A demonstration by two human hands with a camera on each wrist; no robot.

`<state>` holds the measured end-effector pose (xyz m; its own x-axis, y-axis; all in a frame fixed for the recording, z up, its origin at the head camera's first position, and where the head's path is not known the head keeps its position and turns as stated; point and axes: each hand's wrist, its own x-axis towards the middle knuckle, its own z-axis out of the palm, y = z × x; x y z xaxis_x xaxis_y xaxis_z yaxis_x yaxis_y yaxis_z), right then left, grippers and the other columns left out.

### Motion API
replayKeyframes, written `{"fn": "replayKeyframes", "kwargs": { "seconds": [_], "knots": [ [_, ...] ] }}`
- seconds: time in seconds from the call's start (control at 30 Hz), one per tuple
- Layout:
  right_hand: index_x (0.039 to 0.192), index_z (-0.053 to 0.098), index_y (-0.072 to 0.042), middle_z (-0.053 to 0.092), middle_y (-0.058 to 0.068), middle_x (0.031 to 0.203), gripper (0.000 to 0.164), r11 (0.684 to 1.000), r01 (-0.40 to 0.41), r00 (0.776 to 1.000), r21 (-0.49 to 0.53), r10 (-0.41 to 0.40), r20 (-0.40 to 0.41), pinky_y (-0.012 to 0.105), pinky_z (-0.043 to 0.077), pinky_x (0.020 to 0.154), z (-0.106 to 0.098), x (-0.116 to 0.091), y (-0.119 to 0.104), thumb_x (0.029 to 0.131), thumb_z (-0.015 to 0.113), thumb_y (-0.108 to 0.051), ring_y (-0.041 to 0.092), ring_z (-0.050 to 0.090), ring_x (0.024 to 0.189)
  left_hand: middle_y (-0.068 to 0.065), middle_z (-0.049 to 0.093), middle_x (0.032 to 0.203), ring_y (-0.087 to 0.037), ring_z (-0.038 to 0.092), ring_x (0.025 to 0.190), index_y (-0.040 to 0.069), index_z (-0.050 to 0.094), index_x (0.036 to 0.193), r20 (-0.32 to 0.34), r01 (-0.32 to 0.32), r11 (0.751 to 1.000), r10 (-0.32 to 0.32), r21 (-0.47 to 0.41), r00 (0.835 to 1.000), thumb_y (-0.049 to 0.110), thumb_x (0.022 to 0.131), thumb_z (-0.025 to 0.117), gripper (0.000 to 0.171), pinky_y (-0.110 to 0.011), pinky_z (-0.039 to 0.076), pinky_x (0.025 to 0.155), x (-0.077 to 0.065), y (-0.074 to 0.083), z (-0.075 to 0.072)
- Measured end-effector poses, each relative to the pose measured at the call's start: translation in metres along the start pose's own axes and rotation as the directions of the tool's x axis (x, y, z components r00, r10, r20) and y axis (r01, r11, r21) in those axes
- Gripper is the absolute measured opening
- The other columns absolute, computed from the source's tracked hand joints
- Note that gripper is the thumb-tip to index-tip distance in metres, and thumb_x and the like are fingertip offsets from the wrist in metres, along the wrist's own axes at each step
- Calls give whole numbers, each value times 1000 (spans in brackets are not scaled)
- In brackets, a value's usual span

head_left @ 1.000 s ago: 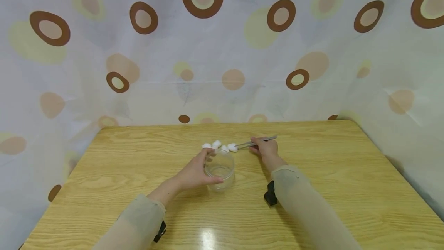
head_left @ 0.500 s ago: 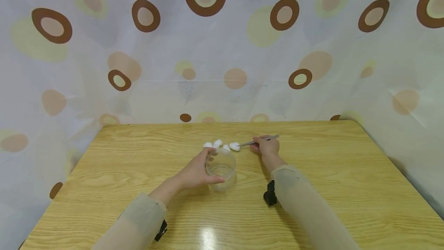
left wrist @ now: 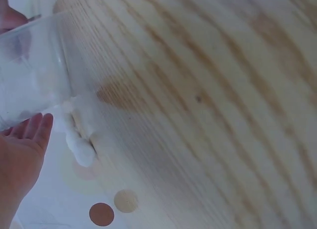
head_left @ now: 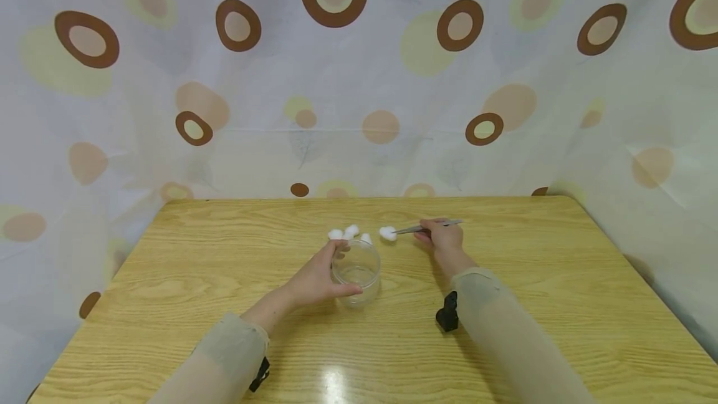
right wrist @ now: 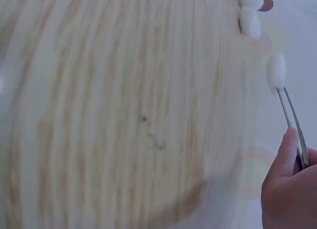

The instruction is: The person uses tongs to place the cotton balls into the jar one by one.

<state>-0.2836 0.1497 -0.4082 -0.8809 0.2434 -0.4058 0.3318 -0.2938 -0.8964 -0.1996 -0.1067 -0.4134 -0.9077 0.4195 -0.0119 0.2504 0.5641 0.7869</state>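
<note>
Curled around the left side of a clear round container (head_left: 367, 270), my left hand (head_left: 315, 276) grips it on the table; fingers and container also show in the left wrist view. My right hand (head_left: 445, 244) pinches metal tweezers (head_left: 408, 229). At the tweezers' tips is a white cotton ball (head_left: 387, 233), and in the right wrist view the tips (right wrist: 281, 90) meet its near end. Several other cotton balls (head_left: 351, 230) lie just behind the container, partly hidden by its rim. Nothing is visible inside the container.
The wooden table (head_left: 303, 354) extends to both sides of the hands. Behind it hangs a patterned cloth (head_left: 336, 111), which also closes in the left and right sides. Each sleeve has a black wrist camera (head_left: 447, 313) on it.
The right hand and tweezers have shifted right, and the cotton ball at the tips has moved right with them, away from the others. The left hand stays on the container.
</note>
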Motion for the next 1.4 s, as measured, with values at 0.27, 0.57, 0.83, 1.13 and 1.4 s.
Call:
{"fn": "replayKeyframes", "kwargs": {
  "seconds": [0.27,0.57,0.83,1.13,1.4],
  "knots": [
    [89,51,-3,62,2,60,7,1000,-10,999,25,9,40,20,55,59,-5,-14,-10,90,57,0,10,63,52,-9,41,144,-30,37,134,12,24,144,-7,13,992,-12,128,1000,49,79,70,88,-49,35,106,-4,-2,2],
    [89,49,-3,62,3,62,6,996,-53,992,72,45,118,19,55,60,-15,-22,-22,92,52,0,11,64,56,-10,42,142,-30,40,131,10,25,144,-14,-2,989,4,145,1000,49,80,70,87,-49,36,105,-3,-3,3],
    [86,52,-6,61,4,72,9,997,-60,972,53,47,230,18,55,69,-21,-30,-31,94,51,-3,11,63,67,-10,42,143,-30,40,131,12,25,143,-17,-4,993,6,114,1000,49,79,70,87,-50,36,104,-3,-4,4],
    [83,54,-9,61,3,74,13,998,-45,944,34,31,328,17,54,70,-16,-43,-38,95,51,-5,11,64,70,-8,42,143,-29,39,132,13,26,144,-22,4,995,-2,101,1000,47,78,71,86,-50,35,106,-3,-5,4],
    [83,56,-7,60,3,74,17,1000,-18,899,-9,20,438,18,54,69,-1,-61,-35,96,46,-1,11,63,69,-8,43,144,-30,36,135,13,28,143,-27,12,997,-10,82,1000,46,77,73,86,-51,32,107,-2,-4,3]
  ]
}}
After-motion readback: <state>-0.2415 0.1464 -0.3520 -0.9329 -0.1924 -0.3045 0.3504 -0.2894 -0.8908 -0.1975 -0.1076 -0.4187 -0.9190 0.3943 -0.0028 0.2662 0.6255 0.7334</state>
